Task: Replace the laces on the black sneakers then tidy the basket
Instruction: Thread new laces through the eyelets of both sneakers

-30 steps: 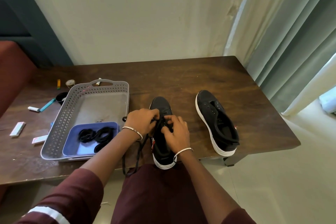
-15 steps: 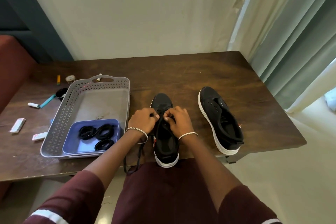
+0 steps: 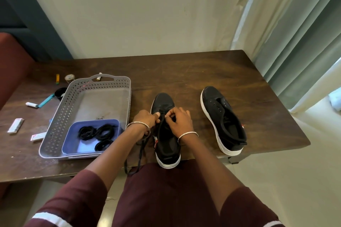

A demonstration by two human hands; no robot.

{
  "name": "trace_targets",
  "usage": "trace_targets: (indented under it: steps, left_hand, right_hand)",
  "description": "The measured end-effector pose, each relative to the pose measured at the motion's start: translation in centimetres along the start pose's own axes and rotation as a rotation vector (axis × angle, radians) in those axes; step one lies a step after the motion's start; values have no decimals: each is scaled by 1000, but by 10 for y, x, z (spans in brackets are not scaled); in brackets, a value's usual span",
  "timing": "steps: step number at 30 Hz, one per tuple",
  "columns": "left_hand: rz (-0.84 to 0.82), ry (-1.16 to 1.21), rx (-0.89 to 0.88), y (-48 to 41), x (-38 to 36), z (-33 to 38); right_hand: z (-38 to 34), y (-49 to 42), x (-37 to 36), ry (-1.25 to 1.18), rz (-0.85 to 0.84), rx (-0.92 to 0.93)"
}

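left hand (image 3: pixel 145 120) and right hand (image 3: pixel 180 121) both pinch the black lace (image 3: pixel 140 151) at the front eyelets of the near sneaker (image 3: pixel 167 145) by the table (image 3: pixel 203 72) edge. 2nd sneaker (image 3: pixel 221 121) on its right has no lace and 3 coils (image 3: pixel 97 132) sit in the basket (image 3: pixel 55 125). looks like an early stage, tidying not begun.

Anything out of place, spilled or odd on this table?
Nothing damaged. Small items lie scattered on the table left of the basket, not in it. One lace trails over the table's front edge. The sneaker on the right has bare eyelets.
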State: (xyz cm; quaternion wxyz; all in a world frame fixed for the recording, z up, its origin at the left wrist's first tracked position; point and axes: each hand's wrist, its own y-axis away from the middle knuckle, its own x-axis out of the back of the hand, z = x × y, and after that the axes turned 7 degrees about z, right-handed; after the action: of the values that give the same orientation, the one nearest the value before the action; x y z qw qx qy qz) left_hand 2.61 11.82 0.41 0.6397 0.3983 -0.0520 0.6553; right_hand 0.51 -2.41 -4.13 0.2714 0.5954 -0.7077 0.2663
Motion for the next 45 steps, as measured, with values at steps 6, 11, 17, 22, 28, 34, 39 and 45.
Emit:
trace_targets:
  steps: [6,11,17,22,28,34,39,45]
  left_hand:
    - [30,-335,-549,0,20,-9]
    - [152,-709,-700,5,22,-5]
    - [210,-688,-624,13,14,-4]
    - [-47,-155,-8,13,13,25]
    - [-160,153,155,24,23,42]
    - [-123,238,105,32,52,51]
    - [-108,280,-51,46,52,46]
    - [-149,270,-127,57,53,24]
  right_hand:
    - [2,10,7,-152,56,3]
    - [-14,45,19,-179,51,63]
    - [-16,64,8,30,72,184]
    - [-16,66,10,146,140,198]
    - [-18,68,10,155,173,172]
    - [-22,70,11,138,157,125]
    - [-25,71,12,137,136,96]
    - [-24,70,12,111,116,67]
